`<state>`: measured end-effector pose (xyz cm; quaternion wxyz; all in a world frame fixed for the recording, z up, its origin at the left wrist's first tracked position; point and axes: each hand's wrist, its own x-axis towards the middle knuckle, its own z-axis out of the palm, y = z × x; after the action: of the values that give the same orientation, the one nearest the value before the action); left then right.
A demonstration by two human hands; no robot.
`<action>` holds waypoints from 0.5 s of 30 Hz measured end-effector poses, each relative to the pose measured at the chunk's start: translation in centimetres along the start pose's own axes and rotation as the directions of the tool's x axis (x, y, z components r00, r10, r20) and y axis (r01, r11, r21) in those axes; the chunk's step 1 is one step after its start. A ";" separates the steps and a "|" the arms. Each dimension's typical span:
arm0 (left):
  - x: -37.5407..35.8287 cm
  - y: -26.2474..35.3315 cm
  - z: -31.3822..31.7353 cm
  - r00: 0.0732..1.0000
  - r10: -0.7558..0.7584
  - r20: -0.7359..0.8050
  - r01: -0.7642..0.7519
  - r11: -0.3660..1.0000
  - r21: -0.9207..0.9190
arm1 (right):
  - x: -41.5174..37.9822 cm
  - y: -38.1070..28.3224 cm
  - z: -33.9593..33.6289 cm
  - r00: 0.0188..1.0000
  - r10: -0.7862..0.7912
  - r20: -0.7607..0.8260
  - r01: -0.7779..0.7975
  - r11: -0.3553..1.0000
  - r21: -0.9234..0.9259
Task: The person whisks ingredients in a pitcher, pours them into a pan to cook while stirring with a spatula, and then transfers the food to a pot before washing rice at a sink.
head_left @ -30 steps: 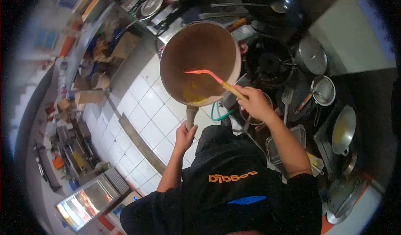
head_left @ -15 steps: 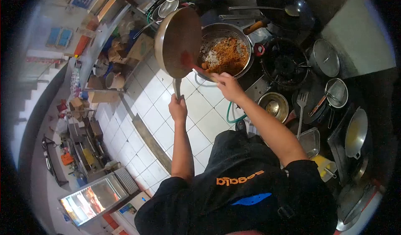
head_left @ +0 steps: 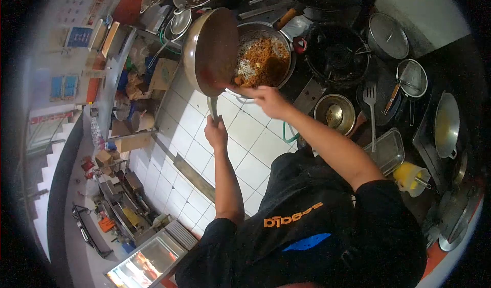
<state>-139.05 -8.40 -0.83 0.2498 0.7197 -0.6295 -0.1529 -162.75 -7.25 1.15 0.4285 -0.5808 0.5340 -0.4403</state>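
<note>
The floor (head_left: 248, 132) spreads in pale tiles between the shelf (head_left: 118, 91) and the desk (head_left: 396, 119), and this stretch is the open room beneath the forearms. The desk runs along the right, crowded almost to its edge. Near its far end, the pan (head_left: 217, 50) is held up and tipped well onto its side, its mouth turned toward the pot (head_left: 292, 65). The pan's rim overlaps the pot's left side in this view; whether they touch cannot be told. The pot sits at the desk's floor-side edge with crumbly orange-brown food (head_left: 263, 58) inside. Just right of it is the burner (head_left: 337, 55), with a lid (head_left: 388, 35) beyond. Nearer the body, the bowl (head_left: 334, 115) also sits by the edge, below the right hand (head_left: 271, 101) and near the right forearm.

The left hand (head_left: 216, 132) is closed around the pan's handle, directly below the pan and over the tiles. The right hand, just right of the pan and below the pot, grips the spatula (head_left: 243, 90). The spatula slants left to the pan's lower rim; its red head is blurred against the pan's inside.
</note>
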 end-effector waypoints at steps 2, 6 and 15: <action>-0.3 -0.8 0.3 1.000 0.020 0.019 -0.020 0.999 0.040 | -0.9 -0.5 0.5 0.994 -0.105 -0.036 0.109 0.988 0.108; 0.4 0.2 0.5 0.998 0.041 0.057 -0.038 0.998 -0.045 | -0.2 1.8 -0.8 0.951 0.276 0.140 -0.275 0.961 -0.025; 1.5 -1.3 1.7 0.991 0.089 0.099 -0.076 0.988 -0.134 | -1.2 1.3 -0.3 0.999 0.033 -0.017 -0.030 0.988 0.148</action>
<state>-138.64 -10.10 -2.77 0.2689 0.6662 -0.6598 -0.2205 -163.42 -6.09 -0.11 0.4723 -0.5346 0.5131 -0.4774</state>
